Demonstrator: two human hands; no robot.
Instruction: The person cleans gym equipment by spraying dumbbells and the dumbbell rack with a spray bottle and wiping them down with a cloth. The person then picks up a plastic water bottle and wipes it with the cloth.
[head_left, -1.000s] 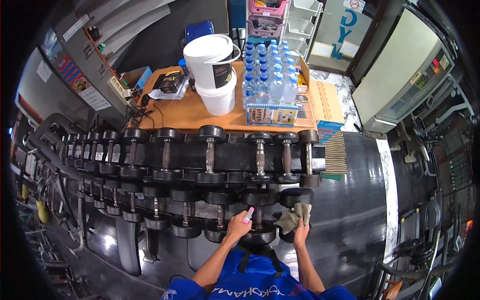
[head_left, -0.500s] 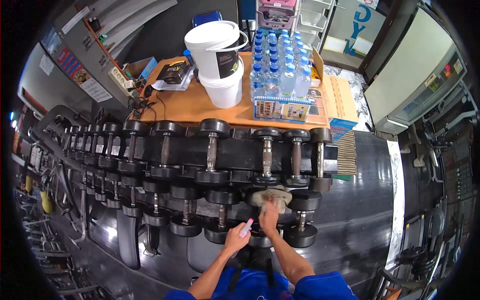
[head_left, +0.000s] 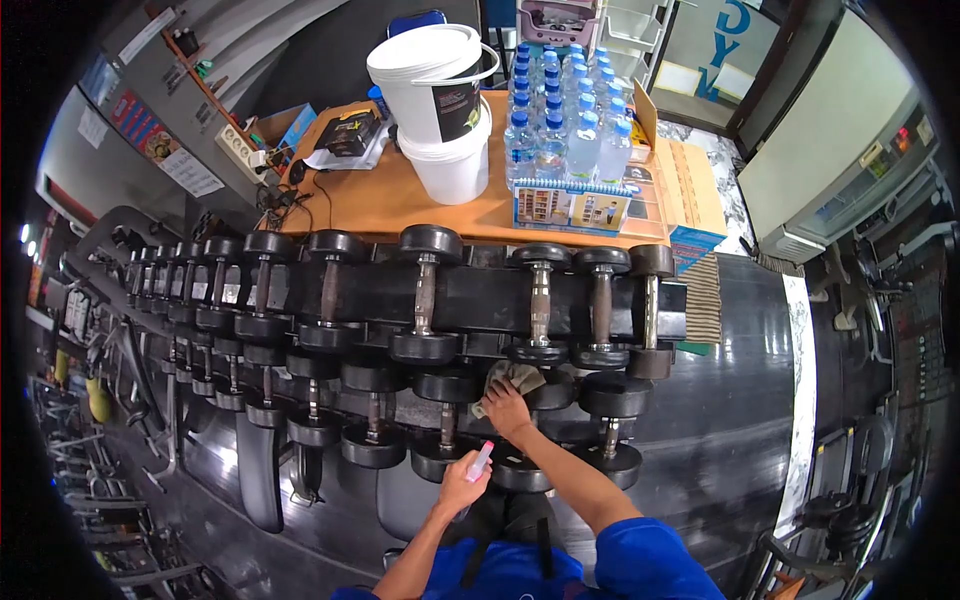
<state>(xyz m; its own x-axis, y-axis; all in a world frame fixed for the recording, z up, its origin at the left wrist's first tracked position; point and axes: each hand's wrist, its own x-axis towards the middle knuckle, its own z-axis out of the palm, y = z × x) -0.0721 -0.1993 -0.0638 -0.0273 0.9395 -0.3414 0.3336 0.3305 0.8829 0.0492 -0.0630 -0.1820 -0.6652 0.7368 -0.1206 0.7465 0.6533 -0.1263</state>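
Observation:
My right hand (head_left: 508,409) presses a greenish-grey cloth (head_left: 517,379) against the left side of a black dumbbell head (head_left: 552,392) on the lower rack row. My left hand (head_left: 463,482) is wrapped round a small clear bottle with a pink top (head_left: 481,460), held in front of the lower row. Left of the cloth lies another dumbbell (head_left: 447,424). To the right is a dumbbell (head_left: 613,430) with a silver handle. The handle of the dumbbell under my right arm is mostly hidden.
An upper row of dumbbells (head_left: 426,295) runs along the rack. Behind it, an orange table (head_left: 350,208) holds stacked white buckets (head_left: 445,165) and many water bottles (head_left: 583,150). A padded bench (head_left: 258,478) stands below at the left, and a fridge (head_left: 850,130) at the right.
My right hand and the cloth have moved left, from the rightmost lower dumbbell to the one beside it, across its head. My left hand, still round the bottle, has shifted slightly left and down.

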